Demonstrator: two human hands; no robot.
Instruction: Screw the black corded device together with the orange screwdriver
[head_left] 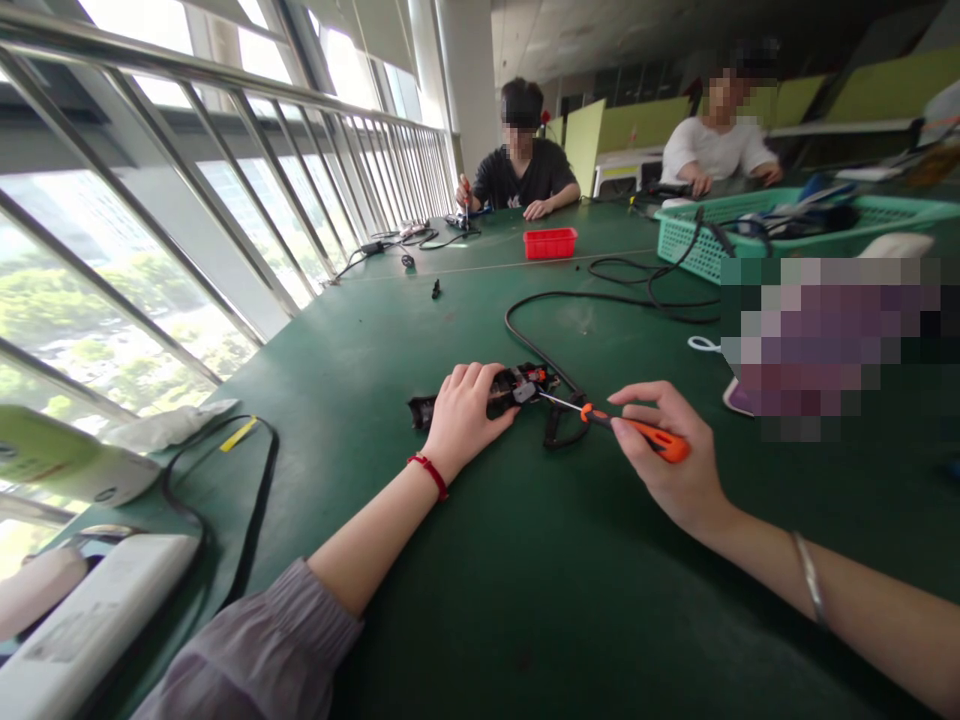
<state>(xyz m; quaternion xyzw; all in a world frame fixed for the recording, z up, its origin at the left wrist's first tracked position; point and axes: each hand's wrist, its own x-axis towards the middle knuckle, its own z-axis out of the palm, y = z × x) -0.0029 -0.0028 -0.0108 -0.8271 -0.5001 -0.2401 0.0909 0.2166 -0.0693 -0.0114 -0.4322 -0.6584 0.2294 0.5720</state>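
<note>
My left hand (466, 412) is closed over a black corded device (517, 388) lying on the green table, its housing opened so that inner parts and small red pieces show. In my right hand (671, 455) is a screwdriver (649, 433) with an orange and black handle, held between thumb and fingers. Its thin metal shaft points left, and the tip reaches the inner parts of the device; whether it sits in a screw I cannot tell. A black cable (517, 318) runs from the device's right end toward the back right.
A red tray (550, 244) and a small black part (436, 289) lie farther back. At the right stand a teal basket (682, 245) of tools and a blurred purple item (832, 345). A green bottle (67, 455) and white box (112, 610) are left. Two people sit across the table.
</note>
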